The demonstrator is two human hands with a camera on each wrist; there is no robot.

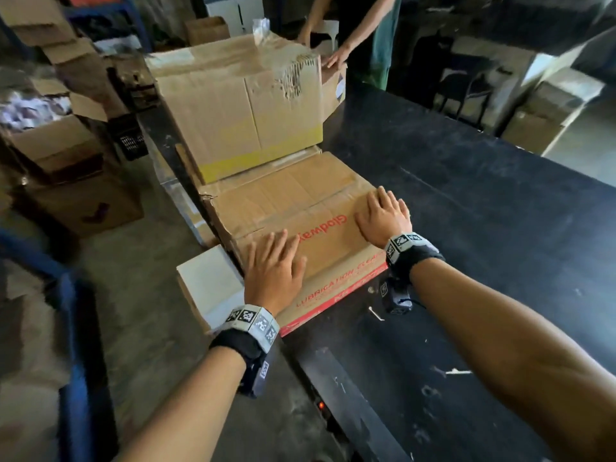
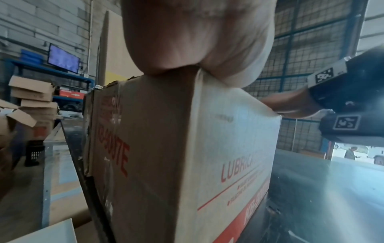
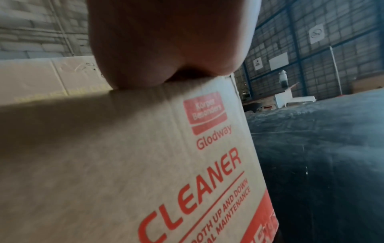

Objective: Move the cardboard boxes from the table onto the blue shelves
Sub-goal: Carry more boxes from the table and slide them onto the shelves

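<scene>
A low cardboard box with red print (image 1: 293, 208) (image 2: 166, 156) (image 3: 124, 156) lies at the left edge of the black table (image 1: 466, 228). My left hand (image 1: 274, 266) (image 2: 197, 41) rests flat on its near left top, fingers straight. My right hand (image 1: 383, 216) (image 3: 172, 42) lies flat on its right top edge. Behind it stands a taller torn cardboard box with a yellow band (image 1: 240, 105). A blue shelf frame (image 1: 71, 328) shows at the near left; more blue shelving (image 2: 51, 72) stands by the wall.
Another person's hand (image 1: 336, 56) touches a box behind the tall one. A white flat box (image 1: 208, 285) sits low beside the table. Several cardboard boxes (image 1: 76, 181) and a black crate (image 1: 128, 136) crowd the floor at left.
</scene>
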